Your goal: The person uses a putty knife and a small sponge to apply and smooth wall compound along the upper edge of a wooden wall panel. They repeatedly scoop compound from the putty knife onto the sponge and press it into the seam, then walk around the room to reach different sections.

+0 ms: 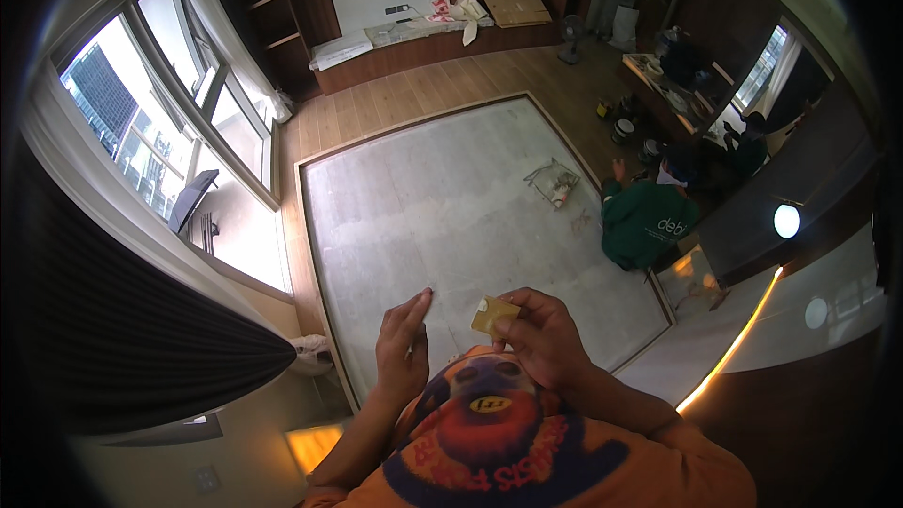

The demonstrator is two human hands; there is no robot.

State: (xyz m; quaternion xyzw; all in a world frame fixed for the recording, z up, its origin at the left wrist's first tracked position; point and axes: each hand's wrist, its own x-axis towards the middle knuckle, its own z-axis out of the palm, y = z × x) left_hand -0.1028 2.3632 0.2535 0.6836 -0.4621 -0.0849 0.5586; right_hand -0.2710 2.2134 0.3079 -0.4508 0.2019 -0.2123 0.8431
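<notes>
Between the thumb and fingers of my right hand (550, 343) is a small, flat, yellow-tan square (489, 314) with a whitish patch at its upper corner. It resembles a piece of sandpaper, though its kind is not certain. My left hand (403, 346) is held up to the left of it, apart from the square. Its fingers are stretched out and nothing shows in them. Both hands are in front of my orange printed shirt, above a pale grey floor panel (423, 188) with a raised wooden border.
A person in a green top (649, 216) crouches at the panel's right edge, near paint tins (623, 130). A wire frame with a tube (555, 184) lies on the panel. Left are a window (160, 85) and dark curtain (141, 310); a fan (570, 38) stands at the back.
</notes>
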